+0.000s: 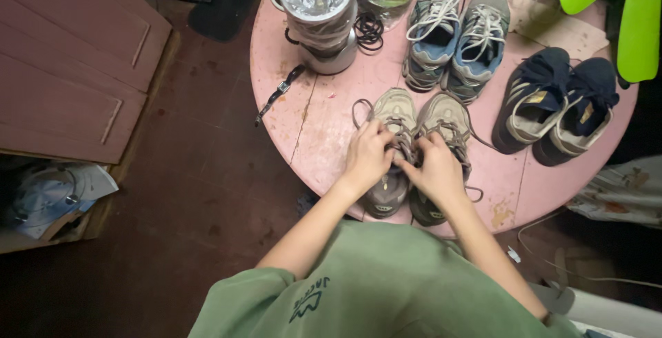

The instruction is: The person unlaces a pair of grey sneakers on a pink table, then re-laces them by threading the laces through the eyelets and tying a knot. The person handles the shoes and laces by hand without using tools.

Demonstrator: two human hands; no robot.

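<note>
A pair of worn beige-grey sneakers stands side by side at the near edge of a round pink table (pixel 314 128). My left hand (pixel 367 155) rests on the left sneaker (pixel 392 112) and pinches its laces. My right hand (pixel 434 166) is over the right sneaker (pixel 447 114) and grips the same laces where the two shoes meet. A loose lace loop (pixel 360 108) lies on the table beside the left sneaker. The shoes' middles are hidden under my hands.
A grey-blue pair of sneakers (pixel 452 35) and a dark navy pair (pixel 555 100) stand further back. A metal blender jar (pixel 318 14), a coil of black cord (pixel 369 31), a wristwatch (pixel 277 95) and lime-green plastic pieces (pixel 638 28) are also there. A pink cabinet (pixel 69 55) stands at left.
</note>
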